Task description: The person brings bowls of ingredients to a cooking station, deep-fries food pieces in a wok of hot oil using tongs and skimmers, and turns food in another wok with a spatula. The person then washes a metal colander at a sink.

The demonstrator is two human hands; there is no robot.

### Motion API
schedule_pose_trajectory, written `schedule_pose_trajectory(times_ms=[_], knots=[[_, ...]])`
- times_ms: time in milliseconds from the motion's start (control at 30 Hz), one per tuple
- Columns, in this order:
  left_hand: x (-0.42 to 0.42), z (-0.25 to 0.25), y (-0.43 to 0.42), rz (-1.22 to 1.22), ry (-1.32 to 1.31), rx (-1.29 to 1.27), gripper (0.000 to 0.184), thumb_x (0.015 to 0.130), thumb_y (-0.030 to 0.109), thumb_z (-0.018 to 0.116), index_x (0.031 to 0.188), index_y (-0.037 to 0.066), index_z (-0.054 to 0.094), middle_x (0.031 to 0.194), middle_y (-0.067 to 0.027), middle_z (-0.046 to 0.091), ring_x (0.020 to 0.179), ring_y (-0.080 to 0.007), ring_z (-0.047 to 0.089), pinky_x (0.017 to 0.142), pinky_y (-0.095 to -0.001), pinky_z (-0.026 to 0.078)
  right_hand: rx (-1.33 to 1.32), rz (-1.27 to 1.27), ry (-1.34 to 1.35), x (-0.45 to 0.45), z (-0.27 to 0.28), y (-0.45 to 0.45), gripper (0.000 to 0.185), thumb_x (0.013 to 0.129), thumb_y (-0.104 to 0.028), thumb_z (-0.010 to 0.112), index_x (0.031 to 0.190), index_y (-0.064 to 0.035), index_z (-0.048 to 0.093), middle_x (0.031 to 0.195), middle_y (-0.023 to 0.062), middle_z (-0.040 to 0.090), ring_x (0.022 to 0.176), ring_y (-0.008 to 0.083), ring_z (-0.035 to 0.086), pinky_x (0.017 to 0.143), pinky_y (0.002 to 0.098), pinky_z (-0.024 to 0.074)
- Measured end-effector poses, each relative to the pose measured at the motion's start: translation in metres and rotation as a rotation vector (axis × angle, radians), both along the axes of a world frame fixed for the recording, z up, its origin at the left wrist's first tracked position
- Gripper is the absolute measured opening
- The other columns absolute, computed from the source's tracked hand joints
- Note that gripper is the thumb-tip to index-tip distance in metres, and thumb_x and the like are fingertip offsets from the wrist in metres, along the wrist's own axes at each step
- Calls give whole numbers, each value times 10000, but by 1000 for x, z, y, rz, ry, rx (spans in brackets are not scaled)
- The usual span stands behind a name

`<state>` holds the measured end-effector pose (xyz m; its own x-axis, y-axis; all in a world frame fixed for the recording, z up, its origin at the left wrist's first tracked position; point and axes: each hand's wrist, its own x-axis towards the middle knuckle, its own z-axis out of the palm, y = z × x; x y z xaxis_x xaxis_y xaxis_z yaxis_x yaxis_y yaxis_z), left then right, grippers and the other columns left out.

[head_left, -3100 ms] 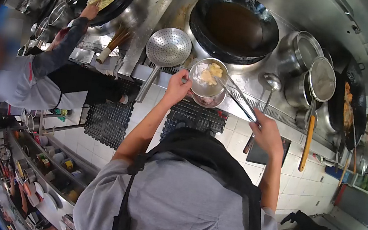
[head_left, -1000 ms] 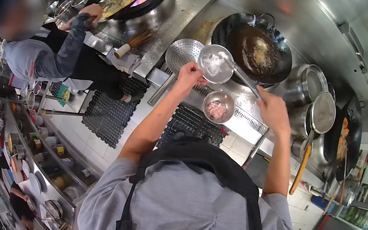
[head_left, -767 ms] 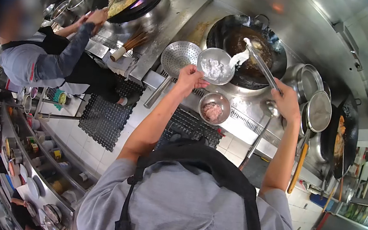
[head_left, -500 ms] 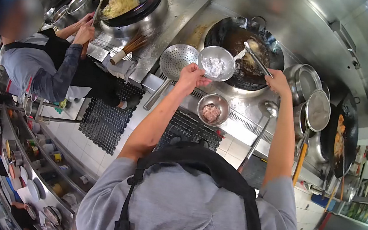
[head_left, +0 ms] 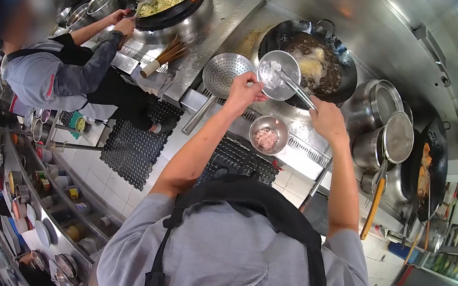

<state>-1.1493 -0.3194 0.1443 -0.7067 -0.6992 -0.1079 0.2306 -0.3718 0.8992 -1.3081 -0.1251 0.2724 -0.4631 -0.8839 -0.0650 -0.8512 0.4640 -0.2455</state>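
My left hand [head_left: 245, 92] grips the rim of a steel bowl [head_left: 292, 63], tilted beside the wok, with white floury or battered pieces [head_left: 271, 74] inside. My right hand [head_left: 327, 120] is closed round metal tongs [head_left: 300, 91], whose tips reach into that bowl. Just beyond it, a black wok [head_left: 347, 72] holds dark bubbling oil with pale pieces [head_left: 312, 67] frying. Below the held bowl stands a second steel bowl [head_left: 283, 128] of pinkish raw meat [head_left: 266, 139]. To the left of my left hand lies a perforated strainer [head_left: 226, 75].
At the left, a co-worker [head_left: 65, 72] stirs yellowish food in another wok [head_left: 185, 13], with flame behind it. A bamboo brush [head_left: 168, 54] lies between the stations. Stacked pots [head_left: 382, 102], a mesh skimmer [head_left: 398, 137] and a wok [head_left: 433, 170] stand right.
The tongs have moved from over the oil back into the held bowl. The white piece they held has left them, and the oil bubbles more. The co-worker's tossed food has landed in the wok.
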Motion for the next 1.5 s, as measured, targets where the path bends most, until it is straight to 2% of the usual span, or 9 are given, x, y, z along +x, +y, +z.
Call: schedule_pose_trajectory(times_ms=[167, 267, 400, 567, 633, 767, 900, 1100, 1500], knots=[[-8, -5, -4, 50, -50, -88, 130, 894, 20, 602, 842, 18, 484, 765, -104, 605, 638, -208, 696, 516, -268, 569, -34, -4, -73, 2, 20, 22, 426, 837, -149, 603, 1249, -43, 603, 1048, 256, 655, 993, 416, 622, 906, 485, 472], [-9, -3, -7, -34, -54, -87, 143, 894, 22, 612, 833, 22, 482, 844, -114, 604, 694, -244, 707, 563, -294, 595, -6, -6, -77, -2, 6, 22, 401, 841, -157, 623, 1232, -66, 613, 1030, 243, 665, 993, 422, 623, 898, 495, 480], [-13, -1, -4, -12, -48, -59, 148, 891, 12, 608, 823, 18, 477, 807, -107, 599, 681, -254, 706, 563, -310, 601, -5, -25, -37, -13, -17, 16, 419, 837, -168, 630, 1244, -69, 614, 1070, 246, 657, 1013, 419, 620, 911, 488, 479], [-20, -16, -16, 82, -72, 23, 148, 891, 5, 600, 814, 19, 475, 803, -112, 599, 686, -285, 710, 563, -344, 609, -143, -117, -54, -43, 4, 31, 412, 847, -159, 617, 1243, -42, 625, 1084, 268, 646, 1026, 415, 622, 926, 464, 477], [-19, -18, -21, 82, -92, 72, 145, 891, 9, 600, 814, 17, 477, 807, -113, 598, 696, -295, 711, 562, -350, 609, -52, -172, -101, -67, 2, 26, 407, 852, -169, 615, 1237, -38, 629, 1085, 267, 649, 1040, 412, 620, 929, 454, 478], [-18, -23, -22, 73, -88, 111, 144, 894, 16, 598, 810, 18, 481, 813, -117, 597, 708, -308, 712, 563, -355, 609, 9, -223, -85, -134, -69, 19, 411, 840, -206, 636, 1212, -32, 643, 1097, 257, 657, 1082, 399, 611, 936, 447, 475], [-13, -21, -19, 65, -51, 58, 133, 896, 23, 604, 828, 18, 489, 815, -114, 601, 707, -294, 713, 567, -345, 608, -48, -383, 36, -115, -62, 24, 438, 833, -217, 634, 1239, -53, 625, 1124, 255, 648, 1080, 404, 609, 933, 470, 474], [-12, -5, -14, -2, -82, -93, 139, 896, 47, 618, 845, 24, 491, 785, -113, 625, 672, -233, 702, 560, -296, 590, 56, -49, 73, -9, 8, 16, 470, 842, -184, 610, 1296, -71, 575, 1038, 234, 668, 964, 408, 643, 878, 500, 494], [-17, -9, -13, 26, -133, -264, 141, 876, 37, 623, 840, 34, 486, 729, -107, 630, 634, -190, 686, 530, -272, 558, 133, -95, 150, 18, -14, 10, 427, 881, -172, 593, 1303, -105, 572, 1001, 216, 680, 956, 399, 652, 861, 491, 503]])
